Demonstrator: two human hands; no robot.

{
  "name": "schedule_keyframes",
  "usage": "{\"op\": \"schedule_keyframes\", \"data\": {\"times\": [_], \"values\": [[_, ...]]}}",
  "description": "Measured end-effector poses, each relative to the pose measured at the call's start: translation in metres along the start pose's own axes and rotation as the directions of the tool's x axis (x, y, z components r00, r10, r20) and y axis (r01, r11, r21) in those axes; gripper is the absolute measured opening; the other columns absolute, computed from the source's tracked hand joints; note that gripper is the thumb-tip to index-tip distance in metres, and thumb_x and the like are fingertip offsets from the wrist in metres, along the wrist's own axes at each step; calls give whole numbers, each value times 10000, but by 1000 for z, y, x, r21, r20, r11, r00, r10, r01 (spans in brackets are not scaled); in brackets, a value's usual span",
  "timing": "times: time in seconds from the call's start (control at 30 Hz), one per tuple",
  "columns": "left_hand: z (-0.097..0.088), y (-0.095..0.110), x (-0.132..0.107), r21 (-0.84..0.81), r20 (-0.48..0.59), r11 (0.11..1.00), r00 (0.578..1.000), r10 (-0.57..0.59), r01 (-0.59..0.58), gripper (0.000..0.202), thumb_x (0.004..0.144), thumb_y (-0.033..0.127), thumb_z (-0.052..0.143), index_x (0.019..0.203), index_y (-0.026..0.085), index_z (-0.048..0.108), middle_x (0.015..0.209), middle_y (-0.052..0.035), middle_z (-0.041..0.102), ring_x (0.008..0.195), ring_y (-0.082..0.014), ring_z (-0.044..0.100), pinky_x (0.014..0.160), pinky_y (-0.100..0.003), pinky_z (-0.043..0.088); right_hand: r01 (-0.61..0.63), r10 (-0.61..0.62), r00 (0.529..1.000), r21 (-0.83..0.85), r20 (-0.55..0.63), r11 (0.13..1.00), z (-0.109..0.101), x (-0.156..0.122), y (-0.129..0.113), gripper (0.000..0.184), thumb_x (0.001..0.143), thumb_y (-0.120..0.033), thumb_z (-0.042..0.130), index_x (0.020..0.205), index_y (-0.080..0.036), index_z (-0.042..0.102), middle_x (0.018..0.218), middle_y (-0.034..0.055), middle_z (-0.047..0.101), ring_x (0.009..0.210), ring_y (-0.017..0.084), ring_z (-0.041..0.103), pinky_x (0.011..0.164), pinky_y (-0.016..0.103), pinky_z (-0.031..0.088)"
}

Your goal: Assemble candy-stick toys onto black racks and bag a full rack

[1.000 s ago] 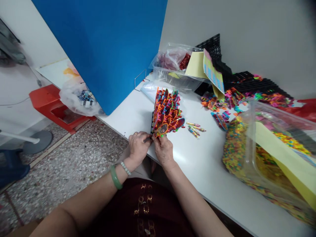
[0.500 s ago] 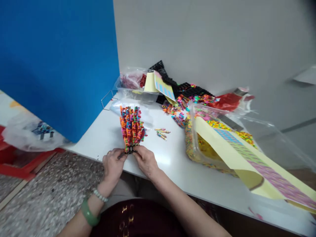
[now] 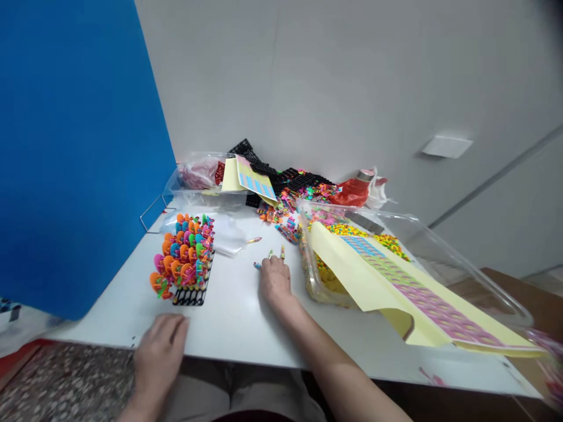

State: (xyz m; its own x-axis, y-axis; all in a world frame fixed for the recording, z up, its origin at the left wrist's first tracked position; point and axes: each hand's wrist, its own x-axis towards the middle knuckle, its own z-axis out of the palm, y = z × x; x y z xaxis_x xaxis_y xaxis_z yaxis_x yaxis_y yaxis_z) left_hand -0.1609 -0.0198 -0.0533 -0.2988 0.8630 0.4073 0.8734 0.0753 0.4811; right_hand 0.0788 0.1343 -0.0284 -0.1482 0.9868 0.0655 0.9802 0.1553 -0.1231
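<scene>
Right hand point(image 3: 275, 282) newly by apparent sticks point(image 3: 282, 252)

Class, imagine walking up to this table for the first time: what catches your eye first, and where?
The black rack crammed with bright orange, pink and green toy pieces stands out at the left of the table, beside a blue partition. At the right, a clear tub of multicoloured bits holds a long yellow sticker sheet. The right hand rests between them; the left hand is at the near edge.
</scene>
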Motion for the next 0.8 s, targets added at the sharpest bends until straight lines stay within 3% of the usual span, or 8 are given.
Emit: {"op": "schedule_keyframes", "data": {"times": [0.07,0.13,0.23,0.33,0.43,0.5,0.7,0.8], "values": [[12,14,-8,-194,111,967,975,191,-167,243,919,373,473,850,240,665,876,-35,680,842,-189,641,808,-301,482,-18,18,1000,23,0,1000,-1,1,-2,283,903,-50,405,1060,-144,620,1002,125,648,971,241,585,807,336,382],[21,29,-5,-289,240,937,932,271,-198,241,928,358,469,829,257,665,823,-7,670,796,-162,641,754,-266,478,-27,28,1000,86,-5,996,-3,6,-4,286,904,-50,395,1081,-150,596,944,102,653,924,219,586,789,315,386],[29,44,8,-196,381,978,913,146,-74,219,909,344,494,797,280,671,828,32,681,763,-148,654,683,-250,459,-45,63,994,181,-95,982,-9,27,-2,318,905,-55,378,1116,-165,589,1028,107,630,965,211,564,783,292,400],[35,45,17,-106,372,994,928,15,26,191,886,348,513,812,304,683,896,62,704,792,-147,673,665,-241,452,-180,220,957,204,-192,962,-15,63,8,352,901,-61,366,1129,-151,618,1123,155,594,1040,240,539,829,319,410],[38,39,17,-183,318,983,947,34,26,220,882,398,504,821,300,690,888,51,707,807,-150,678,687,-234,472,-362,406,891,222,-202,905,-14,98,25,339,889,-79,405,1119,-121,650,1178,203,572,1101,281,521,898,380,393],[39,36,16,-241,290,970,956,45,27,245,875,426,503,799,291,692,850,40,704,794,-155,676,690,-233,487,-419,467,865,247,-183,874,-8,112,33,323,884,-94,437,1114,-101,663,1205,226,561,1134,304,508,928,411,375],[38,36,16,-286,265,957,964,33,46,259,867,427,500,779,278,693,817,25,701,791,-168,676,695,-242,496,-397,459,880,341,-123,852,3,112,37,266,816,-80,519,993,-114,714,1160,220,595,1132,315,509,918,426,360],[35,37,15,-299,271,952,962,21,64,257,863,431,504,789,276,696,834,23,704,813,-171,674,715,-247,492,-346,427,900,462,-82,817,-2,99,38,268,758,-81,556,970,-133,711,1010,156,659,973,260,582,826,361,403]]}}
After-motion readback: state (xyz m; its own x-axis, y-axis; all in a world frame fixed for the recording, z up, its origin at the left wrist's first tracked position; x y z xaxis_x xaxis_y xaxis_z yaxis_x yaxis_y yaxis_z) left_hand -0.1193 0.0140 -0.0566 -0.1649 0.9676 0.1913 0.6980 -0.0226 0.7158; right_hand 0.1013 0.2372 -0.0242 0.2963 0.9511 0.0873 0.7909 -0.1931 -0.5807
